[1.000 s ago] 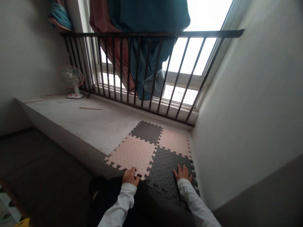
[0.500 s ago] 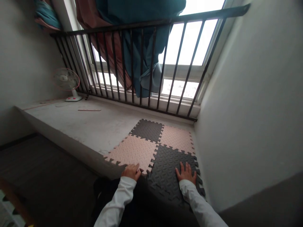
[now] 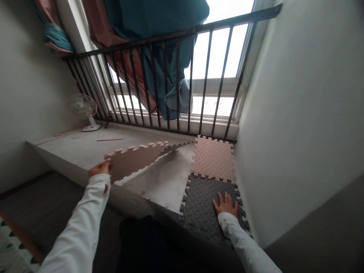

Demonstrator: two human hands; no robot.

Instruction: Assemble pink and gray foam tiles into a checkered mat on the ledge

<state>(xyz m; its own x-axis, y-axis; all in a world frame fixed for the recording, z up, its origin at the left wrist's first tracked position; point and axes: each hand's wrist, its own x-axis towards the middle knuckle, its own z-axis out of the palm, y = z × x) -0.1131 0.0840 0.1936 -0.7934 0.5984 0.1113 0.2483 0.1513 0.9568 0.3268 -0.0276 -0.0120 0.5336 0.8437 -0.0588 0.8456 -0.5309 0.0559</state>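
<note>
Left hand (image 3: 99,168) pinches a raised pink foam puzzle tile (image 3: 133,161) by its toothed edge, likely light and bendy; right hand (image 3: 226,204) lies open on a dark grey foam tile (image 3: 199,197).

Left hand (image 3: 99,168): fingertips hidden behind the lifted pink tile (image 3: 133,161). The dark tile (image 3: 176,146) joined to it sits edge-on, surface barely visible. Teal curtain (image 3: 159,22) cut off by top edge. Thin strip (image 3: 109,139) on ledge (image 3: 85,149) too small to identify. Patterned thing (image 3: 8,254) at bottom-left cropped and blurred.
</note>
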